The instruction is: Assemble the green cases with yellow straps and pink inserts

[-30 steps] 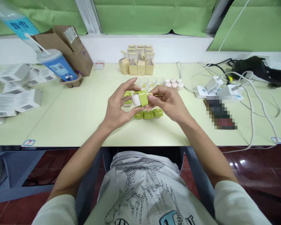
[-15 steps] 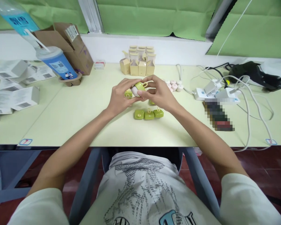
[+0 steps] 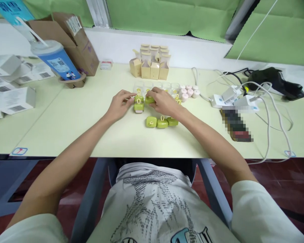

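Note:
Several small green cases with yellow loops lie on the pale table (image 3: 78,125). My right hand (image 3: 164,103) rests on one green case (image 3: 149,100), its fingers curled over the case. My left hand (image 3: 119,104) reaches beside another green case (image 3: 138,107), fingertips near its loop; its fingers are bent and nothing shows inside them. A row of three green cases (image 3: 162,122) sits just in front of my right wrist. Clear plastic cups (image 3: 167,86) and pink round pieces (image 3: 188,91) stand just behind the hands.
Small tan cartons (image 3: 150,65) stand at the back middle. A brown cardboard box (image 3: 73,40) and a blue bottle (image 3: 54,60) are at the back left, white barcode boxes (image 3: 12,99) at the far left. A power strip (image 3: 233,99), cables and a black bag (image 3: 276,81) fill the right side.
Both hands moved forward and down from mid-air to the table. The green case with a white piece that they held now sits among the others behind the row of three.

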{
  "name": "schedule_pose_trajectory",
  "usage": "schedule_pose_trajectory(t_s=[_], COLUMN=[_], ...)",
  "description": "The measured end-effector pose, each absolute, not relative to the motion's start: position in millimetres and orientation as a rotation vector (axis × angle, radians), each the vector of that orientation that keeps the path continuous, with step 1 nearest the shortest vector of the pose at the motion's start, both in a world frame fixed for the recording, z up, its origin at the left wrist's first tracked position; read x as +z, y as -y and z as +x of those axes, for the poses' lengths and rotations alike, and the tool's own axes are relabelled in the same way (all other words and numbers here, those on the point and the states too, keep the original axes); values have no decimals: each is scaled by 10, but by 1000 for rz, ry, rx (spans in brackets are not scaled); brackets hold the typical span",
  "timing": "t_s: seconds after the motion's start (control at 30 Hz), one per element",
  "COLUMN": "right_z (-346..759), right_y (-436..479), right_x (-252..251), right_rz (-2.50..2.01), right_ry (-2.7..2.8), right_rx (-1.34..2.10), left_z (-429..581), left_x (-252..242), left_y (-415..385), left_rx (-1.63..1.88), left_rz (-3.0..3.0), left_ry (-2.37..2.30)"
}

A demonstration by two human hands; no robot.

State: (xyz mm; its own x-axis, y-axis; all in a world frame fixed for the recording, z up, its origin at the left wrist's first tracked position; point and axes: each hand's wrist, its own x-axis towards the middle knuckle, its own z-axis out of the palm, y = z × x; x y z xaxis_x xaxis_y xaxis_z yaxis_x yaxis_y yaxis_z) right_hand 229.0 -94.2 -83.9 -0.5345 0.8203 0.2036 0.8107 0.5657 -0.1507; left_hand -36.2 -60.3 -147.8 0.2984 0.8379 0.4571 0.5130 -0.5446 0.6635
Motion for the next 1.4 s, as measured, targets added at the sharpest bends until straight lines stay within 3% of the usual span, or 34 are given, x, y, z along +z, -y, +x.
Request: schedule_pose_trajectory(t_s=[0.77, 0.9, 1.03, 1.2, 1.4], right_z=[2254, 2696, 3399, 3631, 3551], right_y=[904, 968, 993, 1049, 1085], right_x=[-873, -615, -615, -975, -1077], right_rz=[-1418, -1345, -1631, -1936, -1932], right_ry=[2465, 2246, 2007, 2127, 2064], right_rx=[46, -20, -176, -120, -119], left_z=[-337, -369, -285, 60, 156], left_x=[-1510, -1506, -1315, -1114, -1164], left_y=[588, 598, 879, 1482, 1712], left_rx=[1127, 1250, 1392, 970, 512], left_rz=[2178, 2224, 2403, 2846, 2986], left_ry=[-1204, -1213, -1125, -800, -840])
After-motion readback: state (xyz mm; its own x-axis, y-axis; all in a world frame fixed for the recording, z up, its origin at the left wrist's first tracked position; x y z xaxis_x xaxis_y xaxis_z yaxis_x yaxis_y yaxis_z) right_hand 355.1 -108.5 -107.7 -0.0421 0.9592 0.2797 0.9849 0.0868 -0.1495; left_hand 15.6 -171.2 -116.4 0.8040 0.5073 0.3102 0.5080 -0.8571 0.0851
